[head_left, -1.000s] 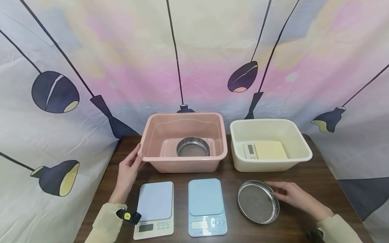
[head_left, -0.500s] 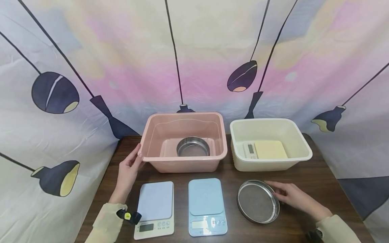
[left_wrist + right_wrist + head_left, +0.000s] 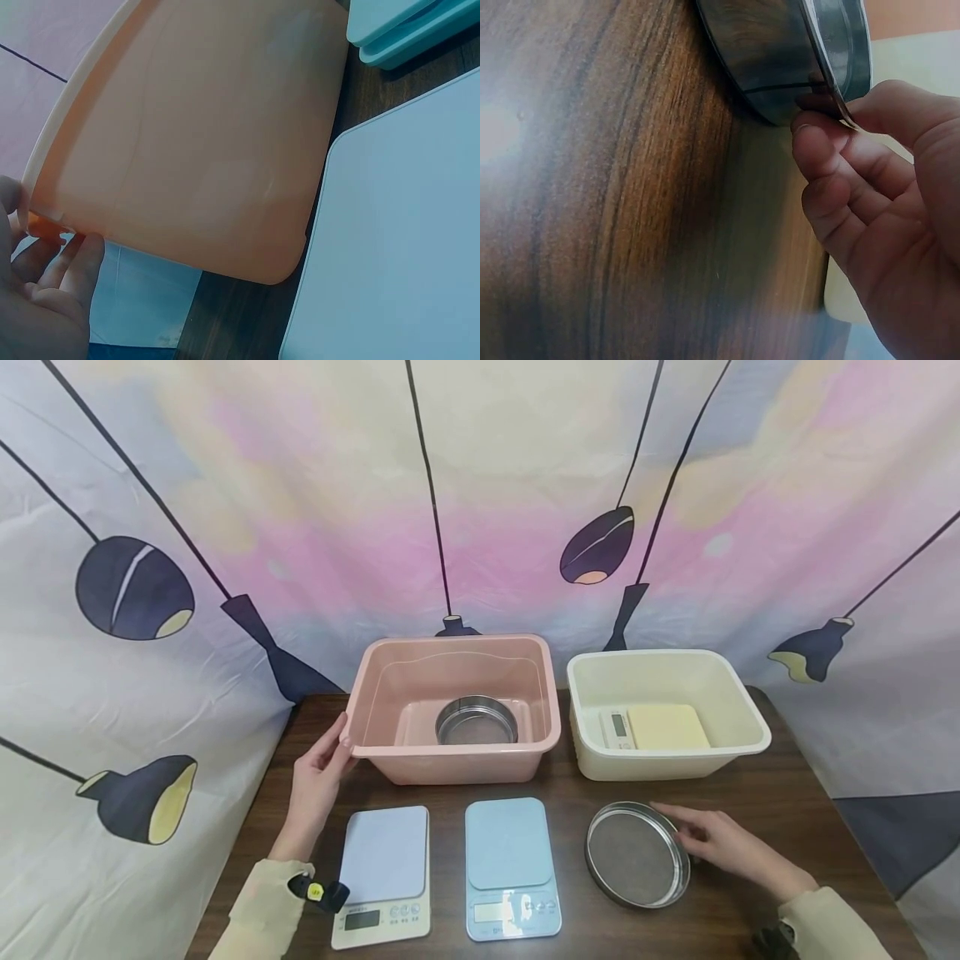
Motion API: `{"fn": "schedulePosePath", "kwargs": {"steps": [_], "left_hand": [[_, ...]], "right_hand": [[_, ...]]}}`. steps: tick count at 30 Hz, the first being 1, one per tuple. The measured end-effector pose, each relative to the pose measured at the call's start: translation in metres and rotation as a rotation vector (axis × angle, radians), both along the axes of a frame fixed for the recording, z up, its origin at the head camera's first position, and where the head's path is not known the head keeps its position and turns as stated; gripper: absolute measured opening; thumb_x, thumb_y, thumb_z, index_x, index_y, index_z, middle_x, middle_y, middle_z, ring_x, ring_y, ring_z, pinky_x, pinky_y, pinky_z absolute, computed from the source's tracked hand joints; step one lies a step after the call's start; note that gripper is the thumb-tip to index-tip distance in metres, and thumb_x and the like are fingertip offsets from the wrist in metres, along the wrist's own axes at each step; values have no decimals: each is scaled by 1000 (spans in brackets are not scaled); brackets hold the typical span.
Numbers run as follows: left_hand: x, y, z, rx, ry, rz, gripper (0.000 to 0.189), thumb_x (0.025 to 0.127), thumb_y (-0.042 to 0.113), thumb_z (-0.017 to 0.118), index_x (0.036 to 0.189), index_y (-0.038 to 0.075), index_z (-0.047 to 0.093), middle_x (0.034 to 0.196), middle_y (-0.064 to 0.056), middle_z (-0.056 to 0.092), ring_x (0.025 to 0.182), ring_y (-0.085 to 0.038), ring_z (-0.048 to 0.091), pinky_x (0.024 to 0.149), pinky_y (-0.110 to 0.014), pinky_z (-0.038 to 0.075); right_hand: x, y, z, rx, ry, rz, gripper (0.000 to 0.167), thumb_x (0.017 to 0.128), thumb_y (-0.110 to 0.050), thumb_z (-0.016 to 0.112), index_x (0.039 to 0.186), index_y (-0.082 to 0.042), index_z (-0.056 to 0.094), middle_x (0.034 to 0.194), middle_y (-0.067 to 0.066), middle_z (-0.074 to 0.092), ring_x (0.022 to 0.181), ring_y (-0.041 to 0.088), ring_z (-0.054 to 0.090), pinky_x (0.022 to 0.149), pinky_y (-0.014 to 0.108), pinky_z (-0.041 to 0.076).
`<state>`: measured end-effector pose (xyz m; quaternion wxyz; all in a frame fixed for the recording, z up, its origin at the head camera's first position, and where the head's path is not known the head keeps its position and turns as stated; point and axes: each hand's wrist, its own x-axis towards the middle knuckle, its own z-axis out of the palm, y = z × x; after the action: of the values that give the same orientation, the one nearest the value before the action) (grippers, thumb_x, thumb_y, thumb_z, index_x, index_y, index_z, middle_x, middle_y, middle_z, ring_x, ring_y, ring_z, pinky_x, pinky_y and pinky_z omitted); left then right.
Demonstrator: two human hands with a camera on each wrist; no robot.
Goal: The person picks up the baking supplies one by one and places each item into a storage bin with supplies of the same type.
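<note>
At the left corner of the pink basin (image 3: 450,768), my left hand (image 3: 318,781) pinches the rim, the thumb on the rim and the fingers beneath it in the left wrist view. A round metal sieve (image 3: 637,856) lies flat on the table at the right. My right hand (image 3: 731,843) holds its right edge; the right wrist view shows thumb and fingertips pinching the steel rim (image 3: 825,67). Inside the basin rests another round sieve (image 3: 477,722). Between my hands lie a white kitchen scale (image 3: 384,856) and a light blue kitchen scale (image 3: 510,847).
Right of the basin stands a cream basin (image 3: 652,767) holding a scale with a pale yellow plate (image 3: 667,728). Both basins sit along the back of the dark wooden table (image 3: 450,935). A printed cloth (image 3: 510,485) with lamp drawings hangs right behind them.
</note>
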<state>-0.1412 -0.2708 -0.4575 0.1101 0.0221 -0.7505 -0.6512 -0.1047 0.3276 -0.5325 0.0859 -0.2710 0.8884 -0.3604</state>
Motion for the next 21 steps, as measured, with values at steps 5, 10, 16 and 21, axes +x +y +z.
{"fn": "schedulePosePath", "kwargs": {"steps": [5, 10, 16, 21], "left_hand": [[0, 0, 0, -1, 0, 4, 50, 108, 17, 58, 156, 9, 47, 159, -19, 46, 115, 10, 60, 93, -15, 54], [0, 0, 1, 2, 0, 3, 50, 108, 17, 58, 156, 9, 47, 159, -19, 46, 115, 10, 60, 94, -15, 54], [0, 0, 1, -6, -3, 0, 50, 108, 18, 58, 156, 11, 48, 159, -17, 46, 117, 9, 59, 94, -15, 54], [0, 0, 0, 2, -8, 0, 50, 108, 19, 58, 157, 11, 47, 160, -17, 45, 117, 9, 59, 94, -15, 53]], "right_hand": [[1, 0, 2, 11, -16, -16, 50, 96, 2, 66, 145, -6, 60, 75, -19, 53, 61, -4, 50, 49, 21, 46], [2, 0, 3, 7, 12, -4, 50, 95, 2, 66, 144, -7, 61, 74, -21, 53, 61, -5, 49, 49, 21, 46], [3, -1, 8, 13, 54, 12, 50, 95, 2, 68, 143, -7, 62, 76, -22, 52, 63, -6, 47, 51, 20, 45], [2, -4, 18, 25, 79, 19, 49, 96, 1, 68, 144, -7, 62, 77, -22, 52, 64, -6, 46, 51, 19, 44]]}}
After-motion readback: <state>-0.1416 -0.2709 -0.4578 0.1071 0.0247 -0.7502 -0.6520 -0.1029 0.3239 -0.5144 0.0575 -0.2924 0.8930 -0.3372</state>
